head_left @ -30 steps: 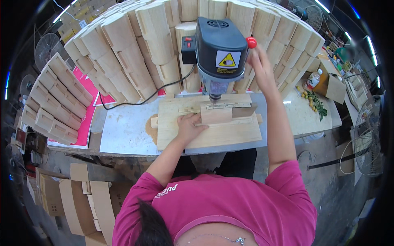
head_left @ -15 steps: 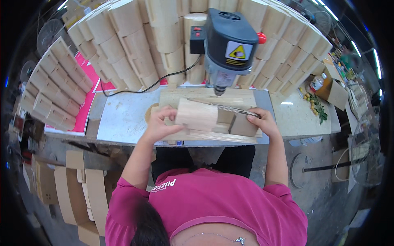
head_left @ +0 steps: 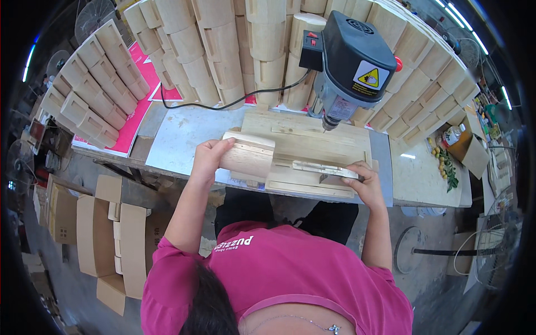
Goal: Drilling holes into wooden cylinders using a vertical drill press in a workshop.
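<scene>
My left hand (head_left: 209, 159) grips a pale, rounded wooden block (head_left: 248, 161) by its left end. A row of small dark holes runs along the block's upper edge. In my right hand (head_left: 365, 183) is a narrow, light-coloured strip (head_left: 319, 168), pinched at its right end between thumb and fingers. A gap separates the strip from the block. Both are over a wooden jig board (head_left: 318, 144) with raised rails, lying on the bench. Above and behind the board hangs the chuck (head_left: 330, 123) of a dark drill press (head_left: 357, 61).
Stacked wooden blocks (head_left: 218, 50) line the back of the bench, with more on a pink sheet (head_left: 125, 137) at the left. A black cable (head_left: 240, 100) crosses in front of them. Small fruits with leaves (head_left: 444, 167) lie at the right. An open carton (head_left: 92, 234) stands on the floor.
The block has come away from the strip and turned, so its edge with holes now shows. My right hand still holds the strip, now flatter over the board. The whole view has shifted.
</scene>
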